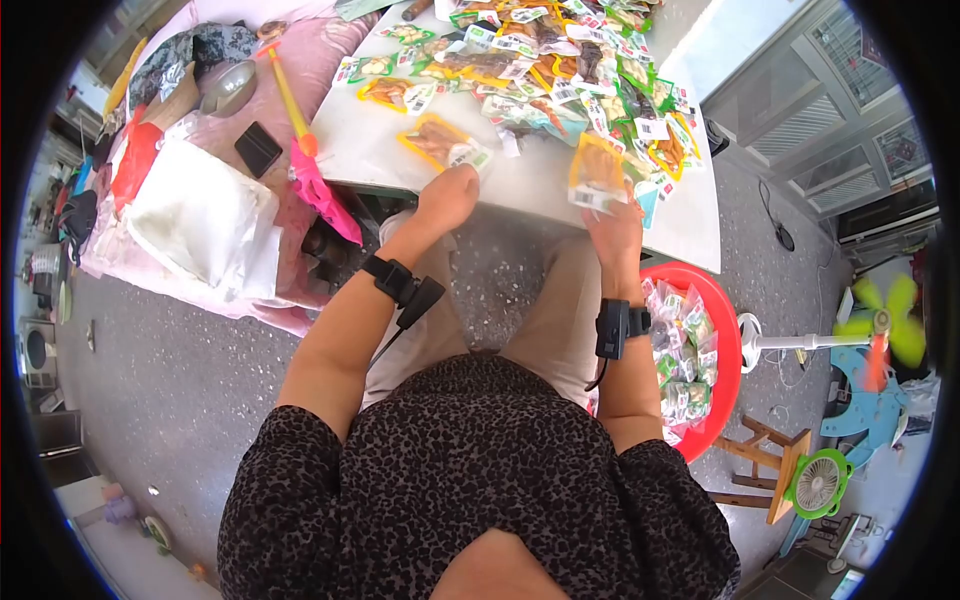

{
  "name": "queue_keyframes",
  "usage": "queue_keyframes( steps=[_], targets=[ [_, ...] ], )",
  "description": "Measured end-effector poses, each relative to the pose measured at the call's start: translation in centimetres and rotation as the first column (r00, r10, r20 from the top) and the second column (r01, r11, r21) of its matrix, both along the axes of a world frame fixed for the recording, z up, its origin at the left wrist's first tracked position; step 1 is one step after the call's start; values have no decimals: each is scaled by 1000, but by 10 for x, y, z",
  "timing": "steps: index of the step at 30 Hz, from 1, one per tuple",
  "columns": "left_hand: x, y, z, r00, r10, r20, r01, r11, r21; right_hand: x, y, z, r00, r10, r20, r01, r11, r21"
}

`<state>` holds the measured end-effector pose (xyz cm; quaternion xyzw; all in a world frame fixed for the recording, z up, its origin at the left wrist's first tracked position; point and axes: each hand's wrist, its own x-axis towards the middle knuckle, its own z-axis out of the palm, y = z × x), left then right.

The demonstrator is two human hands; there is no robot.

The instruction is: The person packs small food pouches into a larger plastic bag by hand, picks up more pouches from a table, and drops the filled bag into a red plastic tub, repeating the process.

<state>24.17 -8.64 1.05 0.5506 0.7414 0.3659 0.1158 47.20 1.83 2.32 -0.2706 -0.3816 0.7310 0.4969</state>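
At the near edge of the white table (pixel 345 150), my left hand (pixel 450 197) is closed at the lower corner of a yellow-edged snack packet (pixel 434 138) with brown contents and a white label. That packet is slightly blurred. Further right, my right hand (pixel 616 232) grips another yellow-edged snack packet (pixel 598 165) by its lower end, holding it upright over the table edge. Some of the fingers of both hands are hidden. Beyond them lies a pile of snack packets (pixel 540 65) with green or yellow edges.
A red tub (pixel 733 350) of packets stands on the floor by my right side. Left is a pink-covered surface (pixel 100 250) with a metal bowl (pixel 230 90), a dark phone-like object (pixel 258 148) and a pink umbrella (pixel 325 195). Fans (pixel 822 482) and a wooden stool (pixel 790 480) stand right.
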Motion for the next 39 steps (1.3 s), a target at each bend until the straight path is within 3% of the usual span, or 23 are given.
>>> queue_keyframes(
  steps=[1, 4, 11, 14, 20, 24, 27, 30, 36, 39],
  targets=[
    [0, 0, 0, 1000, -1, -3, 1, 1000, -11, 5, -1, 2, 973, 6, -232, -48, 983, -175],
    [1, -1, 1, 1000, -7, -15, 6, 1000, -14, 16, 5, -9, 948, -40, -315, -37, 971, -235],
    [0, 2, 0, 1000, -4, 18, 5, 999, -34, 10, 16, -19, 981, -171, -89, 154, 973, -170],
    [1, 0, 1, 998, 15, 62, -13, 999, -41, 7, 7, 2, 966, -260, 5, 258, 955, -145],
    [1, 1, 6, 997, 9, 72, -7, 1000, -20, -9, -27, 31, 995, -99, -4, 98, 993, -67],
    [1, 5, 7, 994, 36, 100, -34, 999, -30, -27, -35, 16, 981, 177, -83, -187, 973, -134],
    [2, 6, 12, 991, 48, 126, -51, 998, 21, -46, -35, 10, 963, 248, -108, -264, 947, -184],
    [5, 5, 23, 993, 100, 59, -104, 992, 66, -57, -31, 10, 954, 276, -115, -296, 930, -220],
    [13, -1, 46, 951, 64, -302, -102, 989, -111, -70, -20, 6, 906, 394, -153, -420, 883, -212],
    [22, 2, 43, 974, 84, -212, -82, 996, 19, -87, -15, -7, 857, 468, -215, -507, 840, -191]
  ],
)
